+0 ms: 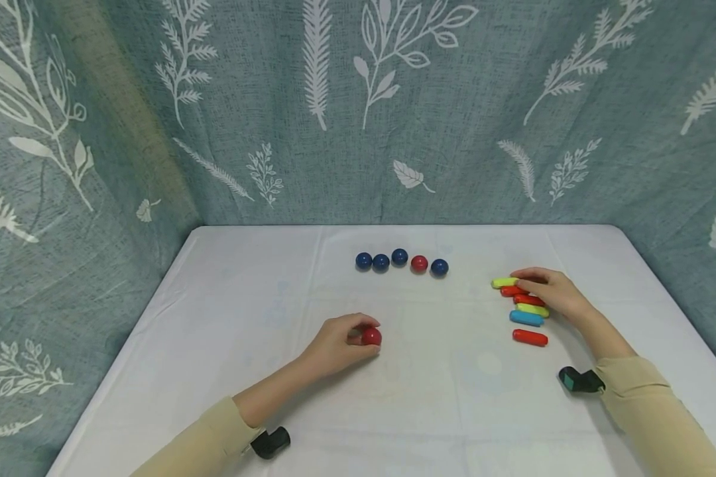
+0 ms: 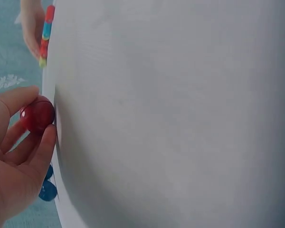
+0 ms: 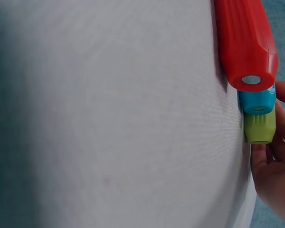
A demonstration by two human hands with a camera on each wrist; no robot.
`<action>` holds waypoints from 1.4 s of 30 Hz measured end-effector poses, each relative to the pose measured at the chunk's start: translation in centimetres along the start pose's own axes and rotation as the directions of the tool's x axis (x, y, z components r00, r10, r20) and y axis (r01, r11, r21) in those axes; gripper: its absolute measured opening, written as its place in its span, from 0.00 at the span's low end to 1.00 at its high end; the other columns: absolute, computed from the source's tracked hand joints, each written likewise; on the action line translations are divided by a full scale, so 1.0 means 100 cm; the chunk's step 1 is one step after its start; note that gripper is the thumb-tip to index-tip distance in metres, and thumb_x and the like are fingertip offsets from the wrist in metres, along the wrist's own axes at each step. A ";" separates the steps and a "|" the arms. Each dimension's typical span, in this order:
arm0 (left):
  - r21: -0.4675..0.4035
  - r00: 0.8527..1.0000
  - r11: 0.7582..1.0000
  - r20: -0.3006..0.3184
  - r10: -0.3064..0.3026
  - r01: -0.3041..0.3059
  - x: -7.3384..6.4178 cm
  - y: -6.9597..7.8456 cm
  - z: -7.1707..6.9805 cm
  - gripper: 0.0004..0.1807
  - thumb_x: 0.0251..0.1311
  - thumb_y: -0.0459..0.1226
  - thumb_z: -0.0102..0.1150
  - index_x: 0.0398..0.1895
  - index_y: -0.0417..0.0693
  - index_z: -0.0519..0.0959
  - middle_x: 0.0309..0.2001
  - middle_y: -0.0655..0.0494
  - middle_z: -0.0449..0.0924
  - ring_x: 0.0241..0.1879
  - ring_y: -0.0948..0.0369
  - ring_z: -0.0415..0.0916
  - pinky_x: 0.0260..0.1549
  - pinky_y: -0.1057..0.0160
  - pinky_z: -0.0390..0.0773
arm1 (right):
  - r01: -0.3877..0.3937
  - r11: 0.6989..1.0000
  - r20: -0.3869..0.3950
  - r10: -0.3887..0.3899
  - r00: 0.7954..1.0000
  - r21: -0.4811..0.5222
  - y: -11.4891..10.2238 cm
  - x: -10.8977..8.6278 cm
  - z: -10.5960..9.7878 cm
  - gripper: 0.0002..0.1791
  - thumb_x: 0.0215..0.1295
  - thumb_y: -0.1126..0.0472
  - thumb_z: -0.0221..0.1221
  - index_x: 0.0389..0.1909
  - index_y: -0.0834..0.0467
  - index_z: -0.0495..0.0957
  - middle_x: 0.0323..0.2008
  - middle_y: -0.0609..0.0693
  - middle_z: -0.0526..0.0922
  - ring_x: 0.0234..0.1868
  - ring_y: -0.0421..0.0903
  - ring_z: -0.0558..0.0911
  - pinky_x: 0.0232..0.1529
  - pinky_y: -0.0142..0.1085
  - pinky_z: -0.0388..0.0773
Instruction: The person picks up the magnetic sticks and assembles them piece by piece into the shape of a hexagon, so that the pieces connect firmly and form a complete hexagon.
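Note:
My left hand (image 1: 337,344) holds a glossy red ball (image 1: 372,336) between thumb and fingers, close over the white cloth near the middle of the table. In the left wrist view the thumb and fingertips press on either side of that red ball (image 2: 40,115). At the right, my right hand (image 1: 551,291) pinches the right end of the farthest yellow-green rod (image 1: 504,283). Nearer rods lie below it: red (image 1: 530,337), blue (image 1: 526,318), another yellow-green (image 1: 533,309) and more red. The right wrist view hides the pinched rod; there a large red rod (image 3: 247,45) shows a silver disc in its end.
Behind the left hand, a row of blue balls (image 1: 380,263) with one red ball (image 1: 419,264) lies toward the table's back. White cloth covers the table (image 1: 429,411). A leaf-patterned curtain (image 1: 346,179) borders the back and sides. Black wrist cameras (image 1: 580,380) hang at both sleeves.

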State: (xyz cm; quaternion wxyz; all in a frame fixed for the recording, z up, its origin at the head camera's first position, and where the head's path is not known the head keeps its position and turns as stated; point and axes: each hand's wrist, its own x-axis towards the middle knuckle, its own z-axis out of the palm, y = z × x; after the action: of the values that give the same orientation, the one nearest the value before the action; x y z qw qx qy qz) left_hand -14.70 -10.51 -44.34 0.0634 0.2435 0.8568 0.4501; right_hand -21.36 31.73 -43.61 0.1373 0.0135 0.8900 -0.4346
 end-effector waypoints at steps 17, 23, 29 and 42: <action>-0.072 0.997 0.995 0.016 0.073 -0.072 -0.019 -0.008 -0.011 0.17 0.59 0.30 0.66 0.52 0.35 0.80 0.47 0.47 0.82 0.46 0.54 0.79 0.45 0.65 0.79 | 0.007 1.000 0.009 -0.007 1.000 -0.006 -0.002 -0.001 0.000 0.30 0.75 0.47 0.49 0.66 0.66 0.66 0.64 0.68 0.66 0.58 0.60 0.68 0.58 0.49 0.69; -0.073 0.999 0.997 0.033 -0.011 0.014 -0.022 -0.005 -0.014 0.20 0.60 0.35 0.66 0.55 0.38 0.79 0.50 0.47 0.82 0.47 0.53 0.79 0.46 0.63 0.79 | 0.004 1.000 0.021 -0.003 1.000 -0.016 -0.003 0.000 -0.002 0.31 0.75 0.47 0.49 0.66 0.67 0.66 0.64 0.69 0.65 0.59 0.60 0.68 0.59 0.51 0.68; -0.112 0.994 0.987 0.033 -0.109 0.112 -0.024 -0.005 -0.015 0.20 0.59 0.38 0.68 0.53 0.42 0.80 0.48 0.51 0.83 0.46 0.56 0.80 0.45 0.65 0.79 | -0.001 0.999 0.038 0.003 0.999 -0.032 -0.006 0.002 -0.003 0.31 0.74 0.47 0.50 0.66 0.67 0.65 0.65 0.69 0.65 0.59 0.61 0.68 0.60 0.53 0.68; -0.162 0.994 0.981 0.043 -0.100 0.105 -0.025 -0.008 -0.014 0.21 0.58 0.36 0.68 0.54 0.39 0.80 0.52 0.45 0.80 0.48 0.54 0.80 0.46 0.64 0.78 | 0.017 0.991 0.061 -0.009 0.998 -0.133 -0.015 0.011 -0.005 0.28 0.72 0.50 0.54 0.64 0.66 0.69 0.61 0.68 0.70 0.54 0.59 0.72 0.55 0.51 0.72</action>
State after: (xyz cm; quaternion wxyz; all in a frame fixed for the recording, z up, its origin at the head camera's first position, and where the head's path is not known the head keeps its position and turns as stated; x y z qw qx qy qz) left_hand -13.22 -13.07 -44.42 0.1211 0.2006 0.8269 0.5112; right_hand -22.72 31.08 -42.38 0.1619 -0.0147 0.9127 -0.3750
